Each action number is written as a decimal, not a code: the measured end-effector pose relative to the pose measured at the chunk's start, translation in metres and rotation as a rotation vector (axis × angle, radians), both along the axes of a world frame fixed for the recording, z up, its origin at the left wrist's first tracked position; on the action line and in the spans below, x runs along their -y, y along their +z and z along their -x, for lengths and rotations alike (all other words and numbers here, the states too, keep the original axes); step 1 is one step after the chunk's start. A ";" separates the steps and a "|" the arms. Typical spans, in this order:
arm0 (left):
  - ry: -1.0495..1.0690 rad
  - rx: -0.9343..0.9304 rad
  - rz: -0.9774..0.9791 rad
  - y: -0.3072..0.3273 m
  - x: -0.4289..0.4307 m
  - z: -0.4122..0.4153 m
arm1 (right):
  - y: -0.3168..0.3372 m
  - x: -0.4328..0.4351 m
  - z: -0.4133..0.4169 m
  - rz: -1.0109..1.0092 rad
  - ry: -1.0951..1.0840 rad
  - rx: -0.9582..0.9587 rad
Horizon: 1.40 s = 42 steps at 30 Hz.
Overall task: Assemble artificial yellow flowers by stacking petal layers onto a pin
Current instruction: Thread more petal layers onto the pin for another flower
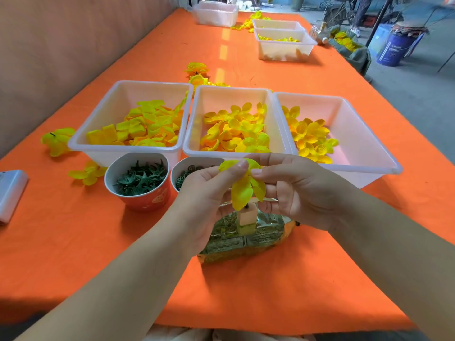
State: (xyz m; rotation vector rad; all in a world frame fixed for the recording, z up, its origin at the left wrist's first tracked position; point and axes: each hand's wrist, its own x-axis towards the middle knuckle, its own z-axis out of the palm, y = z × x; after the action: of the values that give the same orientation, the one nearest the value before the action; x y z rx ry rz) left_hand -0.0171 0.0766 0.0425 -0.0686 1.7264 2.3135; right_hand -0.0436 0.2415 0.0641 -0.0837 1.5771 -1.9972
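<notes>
A yellow petal layer (pixel 242 190) hangs between both hands, just above a small foam block (pixel 246 219) that stands on a glass container (pixel 243 238). My left hand (pixel 209 193) pinches the layer's upper left edge with thumb and fingers. My right hand (pixel 295 188) pinches its upper right edge. A dark tip shows at the block's top, right under the petals; the pin itself is mostly hidden. Three white bins hold yellow petals: left bin (pixel 81 136), middle bin (pixel 189 143), right bin (pixel 384 153).
A red cup of green calyx pieces (pixel 139 179) and a second cup of small dark parts (pixel 183 173) stand left of my hands. Loose yellow flowers (pixel 57 141) lie at the left. More bins (pixel 283 44) sit farther back. A white object (pixel 9 193) lies at the left edge.
</notes>
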 end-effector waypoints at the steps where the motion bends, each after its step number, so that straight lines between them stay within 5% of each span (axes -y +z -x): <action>1: -0.008 -0.004 0.004 0.000 0.000 0.000 | 0.000 0.000 0.000 0.002 0.000 0.004; 16: -0.117 0.030 -0.180 -0.006 0.005 0.000 | 0.002 0.003 -0.004 -0.087 -0.068 -0.070; 28: -0.047 0.018 0.001 -0.007 -0.003 0.002 | 0.000 0.006 0.001 -0.090 -0.076 0.008; 34: -0.004 -0.005 -0.007 -0.011 0.000 -0.001 | -0.010 0.002 0.000 -0.330 -0.095 -0.212; 36: 0.154 -0.121 0.069 -0.016 0.000 -0.003 | -0.017 0.001 0.000 -0.490 -0.122 -0.311; 38: 0.322 -0.467 0.346 -0.019 0.003 -0.002 | -0.021 0.000 0.000 -0.590 -0.144 -0.368; 40: 0.332 -0.748 0.566 -0.021 0.005 -0.001 | -0.022 -0.001 0.001 -0.616 -0.124 -0.389; 42: 0.258 -0.785 0.611 -0.023 0.006 -0.002 | -0.022 -0.003 0.003 -0.596 -0.088 -0.352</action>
State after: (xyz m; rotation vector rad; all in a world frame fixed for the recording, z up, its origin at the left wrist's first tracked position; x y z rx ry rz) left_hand -0.0155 0.0711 0.0194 0.6144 2.9095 1.9928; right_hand -0.0467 0.2441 0.0424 -0.1366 2.3763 -1.5486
